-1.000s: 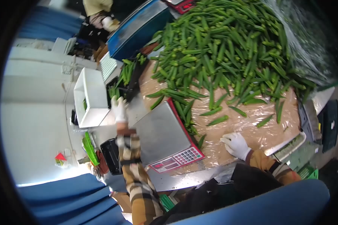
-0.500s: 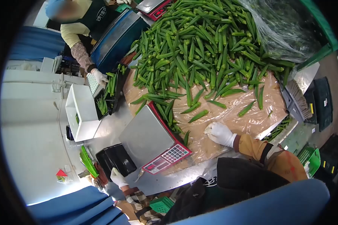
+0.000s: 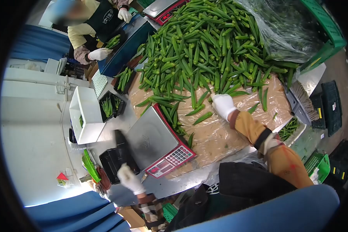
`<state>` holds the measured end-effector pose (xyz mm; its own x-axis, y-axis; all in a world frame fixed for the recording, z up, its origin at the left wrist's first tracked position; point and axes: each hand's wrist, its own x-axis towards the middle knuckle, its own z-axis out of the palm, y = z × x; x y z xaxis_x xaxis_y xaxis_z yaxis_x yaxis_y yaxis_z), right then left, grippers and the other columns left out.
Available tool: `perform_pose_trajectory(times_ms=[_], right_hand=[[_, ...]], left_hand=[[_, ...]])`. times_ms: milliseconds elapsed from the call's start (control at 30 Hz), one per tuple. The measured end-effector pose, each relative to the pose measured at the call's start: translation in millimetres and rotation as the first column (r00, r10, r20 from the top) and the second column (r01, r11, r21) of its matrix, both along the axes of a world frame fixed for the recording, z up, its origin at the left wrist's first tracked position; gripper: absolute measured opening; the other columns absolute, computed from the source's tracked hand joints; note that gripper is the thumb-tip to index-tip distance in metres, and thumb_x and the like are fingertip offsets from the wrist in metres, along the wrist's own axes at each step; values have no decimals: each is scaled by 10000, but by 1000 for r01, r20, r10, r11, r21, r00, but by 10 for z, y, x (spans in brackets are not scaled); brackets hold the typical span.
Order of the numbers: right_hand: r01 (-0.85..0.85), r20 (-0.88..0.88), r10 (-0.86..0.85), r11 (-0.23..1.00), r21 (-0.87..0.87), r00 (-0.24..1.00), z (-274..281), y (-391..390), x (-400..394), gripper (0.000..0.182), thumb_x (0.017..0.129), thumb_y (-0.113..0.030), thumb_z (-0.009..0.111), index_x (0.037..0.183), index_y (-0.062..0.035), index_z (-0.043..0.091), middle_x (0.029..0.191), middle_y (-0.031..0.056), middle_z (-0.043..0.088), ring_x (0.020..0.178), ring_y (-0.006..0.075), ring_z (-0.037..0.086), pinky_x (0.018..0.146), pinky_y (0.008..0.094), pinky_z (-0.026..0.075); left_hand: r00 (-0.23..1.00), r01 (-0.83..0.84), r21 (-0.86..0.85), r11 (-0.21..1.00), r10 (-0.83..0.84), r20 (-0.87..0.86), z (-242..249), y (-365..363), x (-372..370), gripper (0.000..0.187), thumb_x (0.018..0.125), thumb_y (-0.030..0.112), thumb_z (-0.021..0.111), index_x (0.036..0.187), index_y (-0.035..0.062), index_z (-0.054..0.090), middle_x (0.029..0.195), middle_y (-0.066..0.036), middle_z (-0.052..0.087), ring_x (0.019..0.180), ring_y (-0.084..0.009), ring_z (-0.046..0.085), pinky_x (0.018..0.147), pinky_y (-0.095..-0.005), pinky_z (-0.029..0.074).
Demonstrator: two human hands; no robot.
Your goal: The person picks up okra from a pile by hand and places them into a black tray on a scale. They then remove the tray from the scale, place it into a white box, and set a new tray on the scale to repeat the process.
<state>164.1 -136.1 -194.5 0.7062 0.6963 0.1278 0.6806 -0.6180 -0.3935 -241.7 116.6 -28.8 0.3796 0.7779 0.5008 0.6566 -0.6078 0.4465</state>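
Note:
A stack of black plastic trays point(image 3: 109, 165) stands left of the red-framed weighing scale point(image 3: 152, 135). My left hand point(image 3: 130, 181), in a white glove, grips a black tray point(image 3: 124, 149) blurred by motion, tilted up between the stack and the scale's plate. My right hand point(image 3: 223, 105), also gloved, is at the near edge of a big okra pile point(image 3: 205, 50), over the plastic-covered brown sheet. Its fingers are curled downward, and whatever they hold is hidden. A few loose okra pods point(image 3: 202, 118) lie just left of it.
Across the table a co-worker's gloved hand point(image 3: 99, 54) is beside okra in a black tray. Filled black trays point(image 3: 111, 105) stand near a white box point(image 3: 85, 116). A brush point(image 3: 302, 101) and a green crate point(image 3: 324, 50) with plastic film are at the right.
My left hand has moved up and right with a black tray lifted off the stack. My right hand has reached forward to the okra. The co-worker's hands have drawn back from the trays.

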Motion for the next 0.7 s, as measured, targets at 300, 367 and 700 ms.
perform_pose_trajectory(times_ms=[300, 367, 700], right_hand=[[-49, -234, 119, 957, 286, 965, 686, -720, -125, 246, 913, -323, 614, 1026, -105, 631, 853, 138, 690, 795, 368, 664, 723, 481, 521], [-108, -374, 70, 991, -81, 925, 926, -1461, -130, 272, 880, -381, 641, 922, -114, 677, 829, 142, 689, 777, 375, 665, 703, 487, 527], [427, -455, -365, 904, 36, 812, 442, -2152, 965, 725, 846, -460, 708, 1355, 25, 531, 1132, 235, 674, 1055, 369, 655, 930, 410, 504]], left_hand=[[912, 316, -32, 948, -312, -266, -267, -780, 611, 363, 845, 29, 676, 1207, 55, 661, 1190, -92, 644, 1170, -327, 510, 1026, -433, 408], [908, 357, -3, 934, -347, -233, -185, -832, 800, 385, 839, 19, 678, 1221, 56, 650, 1213, -95, 638, 1199, -330, 501, 1034, -435, 404], [678, 725, -364, 584, -698, 231, -783, -965, 3131, 590, 880, 136, 716, 1401, -22, 488, 1368, -202, 564, 1284, -322, 524, 1099, -388, 387]])
